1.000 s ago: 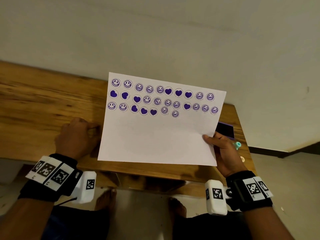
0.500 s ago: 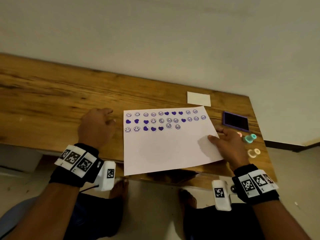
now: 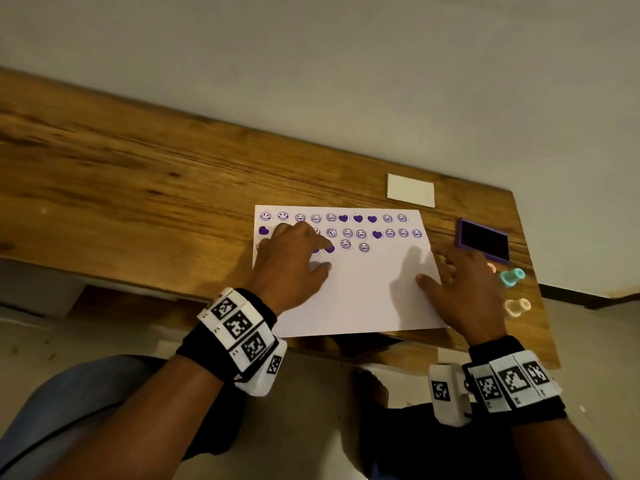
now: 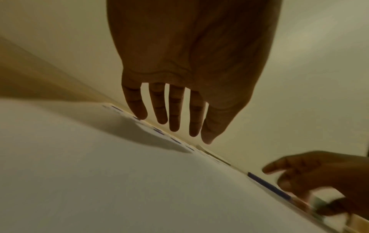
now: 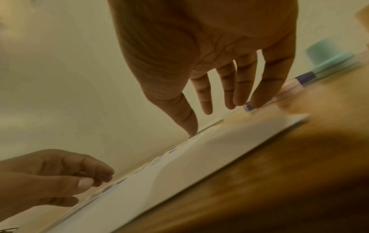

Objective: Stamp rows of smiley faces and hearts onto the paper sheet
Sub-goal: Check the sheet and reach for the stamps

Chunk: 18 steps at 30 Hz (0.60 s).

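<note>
The white paper sheet (image 3: 363, 292) lies flat on the wooden table (image 3: 138, 188), with rows of purple smiley faces and hearts along its far edge. My left hand (image 3: 304, 251) rests on the sheet's left part with straight fingers (image 4: 173, 119) and covers some stamps. My right hand (image 3: 446, 268) is spread at the sheet's right edge, its thumb on the paper (image 5: 179, 173), holding nothing. A purple ink pad (image 3: 483, 240) sits just beyond the right hand. A teal stamp (image 3: 512, 277) and a peach stamp (image 3: 516, 306) stand to its right.
A small white card (image 3: 410, 190) lies behind the sheet near the wall. The table's right edge runs close past the stamps, and its near edge lies under the sheet's front. A small pink stamp (image 3: 491, 267) shows beside the right fingers.
The right hand lowered the raised sheet flat onto the table and released its edge. The left hand moved from the table onto the sheet's left part.
</note>
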Each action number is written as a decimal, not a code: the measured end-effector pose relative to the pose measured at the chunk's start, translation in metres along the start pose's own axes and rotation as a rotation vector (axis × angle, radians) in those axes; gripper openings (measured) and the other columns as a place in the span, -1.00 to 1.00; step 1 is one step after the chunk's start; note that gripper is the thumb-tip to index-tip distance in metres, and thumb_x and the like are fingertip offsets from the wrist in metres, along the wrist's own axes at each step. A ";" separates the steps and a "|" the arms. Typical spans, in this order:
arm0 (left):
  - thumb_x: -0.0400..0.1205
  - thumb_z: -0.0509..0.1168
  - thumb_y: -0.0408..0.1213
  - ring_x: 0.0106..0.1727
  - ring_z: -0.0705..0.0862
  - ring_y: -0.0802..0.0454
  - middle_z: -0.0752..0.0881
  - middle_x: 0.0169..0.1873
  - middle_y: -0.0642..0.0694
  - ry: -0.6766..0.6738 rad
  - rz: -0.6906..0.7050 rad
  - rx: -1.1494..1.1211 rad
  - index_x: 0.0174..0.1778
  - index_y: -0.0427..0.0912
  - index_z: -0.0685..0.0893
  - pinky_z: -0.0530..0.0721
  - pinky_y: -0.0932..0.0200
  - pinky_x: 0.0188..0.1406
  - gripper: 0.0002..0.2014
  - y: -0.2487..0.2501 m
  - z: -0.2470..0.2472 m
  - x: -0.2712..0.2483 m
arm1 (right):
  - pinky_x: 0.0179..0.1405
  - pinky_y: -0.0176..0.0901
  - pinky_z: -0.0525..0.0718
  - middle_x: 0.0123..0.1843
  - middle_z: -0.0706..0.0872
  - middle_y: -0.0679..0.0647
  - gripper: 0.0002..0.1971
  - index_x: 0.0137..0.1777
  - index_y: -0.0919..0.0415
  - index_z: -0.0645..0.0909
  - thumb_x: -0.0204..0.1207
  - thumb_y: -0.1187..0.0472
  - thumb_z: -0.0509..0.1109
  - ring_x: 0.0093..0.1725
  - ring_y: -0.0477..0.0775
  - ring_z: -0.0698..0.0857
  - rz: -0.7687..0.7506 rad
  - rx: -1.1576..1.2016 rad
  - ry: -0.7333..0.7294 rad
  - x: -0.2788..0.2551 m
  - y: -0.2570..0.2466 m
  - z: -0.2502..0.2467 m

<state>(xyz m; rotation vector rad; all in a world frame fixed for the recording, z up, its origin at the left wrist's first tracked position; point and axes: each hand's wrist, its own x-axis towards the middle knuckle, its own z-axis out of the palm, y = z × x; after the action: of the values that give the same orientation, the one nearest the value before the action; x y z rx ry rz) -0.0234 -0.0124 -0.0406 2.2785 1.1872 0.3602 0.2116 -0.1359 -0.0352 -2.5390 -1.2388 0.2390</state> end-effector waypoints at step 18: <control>0.59 0.31 -0.05 0.54 0.25 0.02 0.31 0.54 0.13 -0.257 0.005 0.195 0.49 0.21 0.43 0.30 -0.06 0.47 -0.49 0.023 0.008 0.001 | -0.11 -0.12 0.63 0.21 0.61 -0.09 -0.62 0.26 -0.12 0.71 0.45 -0.14 0.52 0.19 0.02 0.60 -0.270 -0.051 -0.120 -0.017 -0.005 0.014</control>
<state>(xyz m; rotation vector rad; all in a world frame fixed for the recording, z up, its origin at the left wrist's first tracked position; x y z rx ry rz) -0.0036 -0.0245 -0.0339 2.4050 1.1247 -0.0506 0.1939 -0.1438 -0.0463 -2.3928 -1.6335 0.3040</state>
